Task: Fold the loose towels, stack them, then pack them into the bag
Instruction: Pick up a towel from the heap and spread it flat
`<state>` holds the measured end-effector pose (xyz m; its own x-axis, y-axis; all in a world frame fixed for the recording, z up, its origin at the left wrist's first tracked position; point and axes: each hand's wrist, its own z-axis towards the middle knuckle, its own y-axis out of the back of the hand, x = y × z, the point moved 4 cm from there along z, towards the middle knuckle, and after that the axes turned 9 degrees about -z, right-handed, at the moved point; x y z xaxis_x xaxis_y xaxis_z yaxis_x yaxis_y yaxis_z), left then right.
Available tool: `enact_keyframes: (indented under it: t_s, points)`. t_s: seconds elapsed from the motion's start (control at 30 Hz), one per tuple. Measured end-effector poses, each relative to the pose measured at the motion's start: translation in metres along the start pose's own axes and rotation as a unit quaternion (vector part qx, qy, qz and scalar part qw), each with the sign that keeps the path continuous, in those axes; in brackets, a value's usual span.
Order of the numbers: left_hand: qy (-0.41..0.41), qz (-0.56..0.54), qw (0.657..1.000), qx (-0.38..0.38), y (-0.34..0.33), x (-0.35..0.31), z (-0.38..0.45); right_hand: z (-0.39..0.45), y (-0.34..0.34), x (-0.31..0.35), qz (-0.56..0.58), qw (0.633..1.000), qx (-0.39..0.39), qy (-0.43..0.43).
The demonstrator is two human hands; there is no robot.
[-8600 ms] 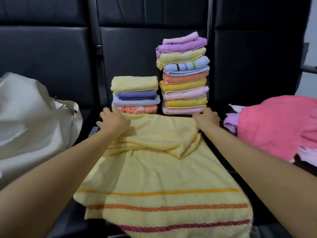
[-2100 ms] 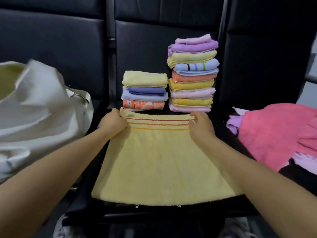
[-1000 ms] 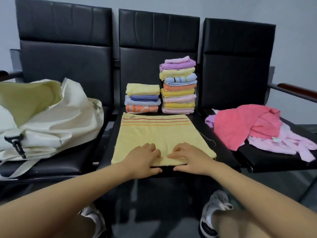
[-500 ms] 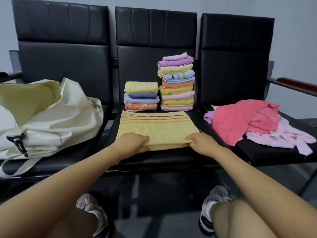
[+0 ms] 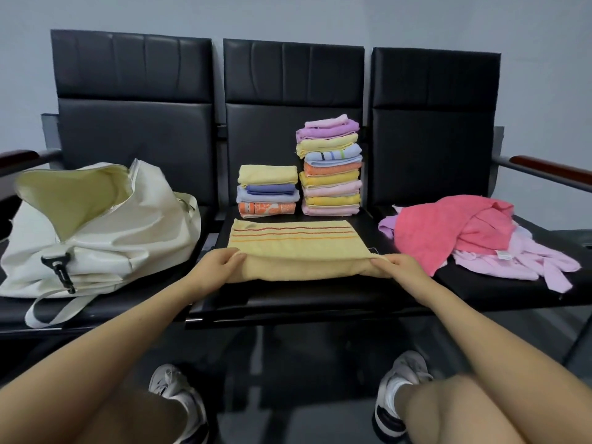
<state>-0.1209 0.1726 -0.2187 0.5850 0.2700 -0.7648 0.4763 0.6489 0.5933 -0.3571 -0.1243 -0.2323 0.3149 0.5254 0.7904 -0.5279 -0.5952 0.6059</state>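
We are mid-fold: our left hand [image 5: 221, 263] and right hand [image 5: 394, 266] each pinch a near corner of the yellow striped towel [image 5: 293, 243] on the middle seat [image 5: 288, 299], apparently lifting that edge. Next, carry it evenly toward the striped end.

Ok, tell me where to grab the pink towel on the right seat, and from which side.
Pinch the pink towel at its near lower corner, coming in from the front. That flap lies flat and loose on top of the pale pink cloth, so it should lift free; the bunched far side looks tangled.
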Motion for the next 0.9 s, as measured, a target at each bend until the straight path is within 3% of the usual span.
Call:
enact_keyframes:
  t_s: [0.1, 0.33, 0.63, 0.77, 0.9]
  points:
    - [0.016, -0.021, 0.999, -0.030, -0.004, -0.006, 0.006, 0.004, 0.000, 0.003, 0.057, 0.997, -0.044, -0.025]
    - [0.056, 0.056, 0.995, -0.058, -0.002, 0.002, 0.034, 0.034, -0.001, -0.003, 0.165, 0.969, -0.127, -0.130]
    - [0.091, 0.150, 0.981, -0.083, 0.011, 0.036, 0.105, 0.133, -0.012, 0.003, 0.013, 0.989, -0.047, -0.137]
    - [0.088, 0.186, 0.970, -0.130, 0.006, 0.049, 0.133, 0.153, -0.019, 0.011, -0.043, 0.984, -0.150, -0.080]
    - [0.100, 0.143, 0.972, -0.155, 0.001, 0.056, 0.146, 0.155, -0.036, 0.002, -0.155, 0.973, -0.119, -0.125]
